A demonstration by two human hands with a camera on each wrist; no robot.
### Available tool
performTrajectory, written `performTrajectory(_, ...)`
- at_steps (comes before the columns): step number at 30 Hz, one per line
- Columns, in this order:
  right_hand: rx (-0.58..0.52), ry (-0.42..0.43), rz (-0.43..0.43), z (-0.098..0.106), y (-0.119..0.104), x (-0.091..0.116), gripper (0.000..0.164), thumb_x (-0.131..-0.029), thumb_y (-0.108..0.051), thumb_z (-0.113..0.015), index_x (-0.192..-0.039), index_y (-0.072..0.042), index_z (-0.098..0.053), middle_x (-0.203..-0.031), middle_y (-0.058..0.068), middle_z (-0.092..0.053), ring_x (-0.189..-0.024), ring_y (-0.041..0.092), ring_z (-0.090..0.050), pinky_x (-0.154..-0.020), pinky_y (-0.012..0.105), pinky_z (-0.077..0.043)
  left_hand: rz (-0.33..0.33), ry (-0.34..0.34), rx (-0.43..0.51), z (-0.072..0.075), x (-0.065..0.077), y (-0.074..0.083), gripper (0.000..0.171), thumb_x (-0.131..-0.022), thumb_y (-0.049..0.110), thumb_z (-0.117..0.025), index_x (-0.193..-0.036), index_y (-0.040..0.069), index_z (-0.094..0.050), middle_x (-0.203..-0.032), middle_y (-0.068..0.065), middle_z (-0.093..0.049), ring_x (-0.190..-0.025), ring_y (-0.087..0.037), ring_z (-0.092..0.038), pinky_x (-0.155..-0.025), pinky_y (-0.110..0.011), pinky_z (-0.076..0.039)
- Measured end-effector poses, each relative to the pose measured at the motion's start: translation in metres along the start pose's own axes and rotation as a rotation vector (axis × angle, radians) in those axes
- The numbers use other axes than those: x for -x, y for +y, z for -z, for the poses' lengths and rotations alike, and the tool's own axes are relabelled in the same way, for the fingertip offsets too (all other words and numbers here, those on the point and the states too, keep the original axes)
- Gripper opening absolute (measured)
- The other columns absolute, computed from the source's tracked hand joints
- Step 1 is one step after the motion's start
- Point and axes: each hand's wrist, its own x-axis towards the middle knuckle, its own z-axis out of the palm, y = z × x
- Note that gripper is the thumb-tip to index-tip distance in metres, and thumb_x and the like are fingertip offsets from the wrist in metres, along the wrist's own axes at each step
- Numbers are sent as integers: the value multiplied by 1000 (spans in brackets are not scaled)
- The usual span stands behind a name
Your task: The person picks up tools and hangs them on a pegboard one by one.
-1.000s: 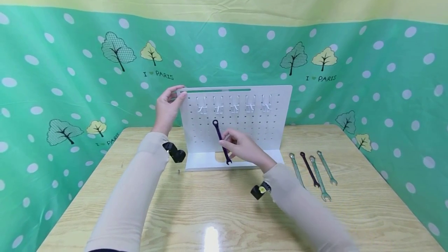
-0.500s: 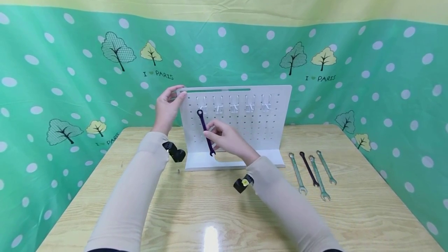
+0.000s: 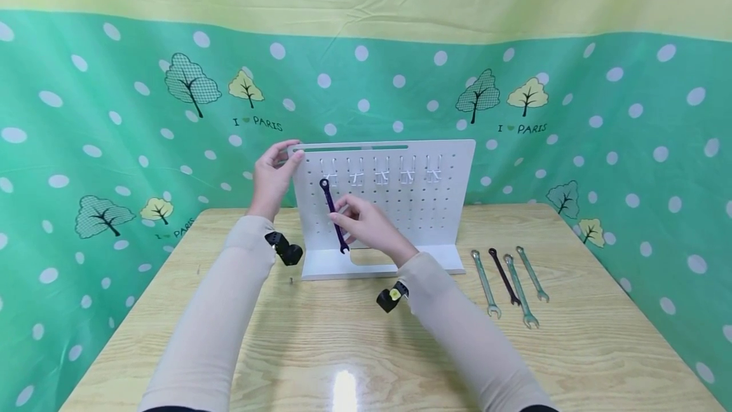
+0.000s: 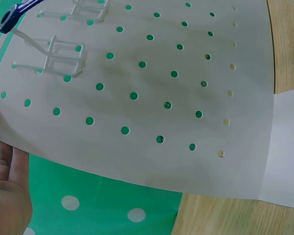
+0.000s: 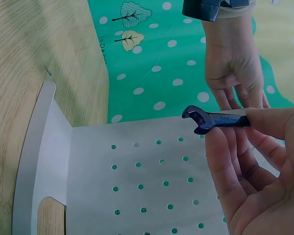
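Observation:
My left hand (image 3: 271,173) grips the upper left corner of a white pegboard (image 3: 423,208), which stands upright on its base. In my right hand (image 3: 368,224) a dark purple combination wrench (image 3: 328,198) is pinched between thumb and fingers, ring end up and tilted left. Its open end (image 5: 201,119) shows clearly in the right wrist view. From the left wrist, the ring end (image 4: 9,20) appears at the tip of a prong of the leftmost white hook (image 4: 63,58); whether the prong is inside the ring, I cannot tell.
Several hooks, including one in the middle (image 3: 382,173), line the board's upper part. To the right on the wooden table (image 3: 457,348) lie a dark wrench (image 3: 504,276) and greenish ones (image 3: 521,291). A tiny metallic piece (image 3: 291,281) lies by the base's left front corner.
My right hand has carried the wrench left and up, from the board's lower middle to the leftmost hook, moving only slightly in the last half second. The left hand keeps its place.

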Motion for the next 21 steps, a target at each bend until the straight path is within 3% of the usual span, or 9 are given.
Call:
performTrajectory(7, 2, -1, -24, -1, 3, -4, 13, -101, -22, -63, -110, -13, -61, -87, 10, -65, -75, 32, -68, -63, 34, -61, 6, 1, -4, 0, 0, -2, 40, -93, 39, -70, -129, 23, -66, -121, -5, -64, -106, -20, -60, -96, -38, -51)
performTrajectory(11, -9, 8, -45, -3, 9, -7, 14, -101, -23, -63, -110, -12, -61, -93, 12, -67, -78, 28, -67, -65, 34, -61, 8, 1, -3, 0, -1, -2, 41, -93, 40, -70, -130, 22, -66, -121, -5, -64, -107, -20, -60, -96, -38, -51)
performTrajectory(15, 22, 34, -87, -6, 11, -12, 14, -101, -24, -62, -109, -13, -62, -105, 12, -70, -85, 25, -67, -72, 34, -59, 8, 4, 0, 0, 0, -1, 39, -94, 37, -70, -130, 21, -66, -121, -5, -64, -106, -20, -60, -96, -38, -51)
performTrajectory(21, 77, 48, -119, -8, 11, -18, 24, -100, -30, -64, -118, -14, -62, -110, 1, -71, -103, 22, -66, -91, 38, -54, 11, -4, 3, 0, 1, 2, 39, -95, 36, -69, -131, 21, -65, -122, -6, -64, -106, -21, -59, -96, -39, -51)
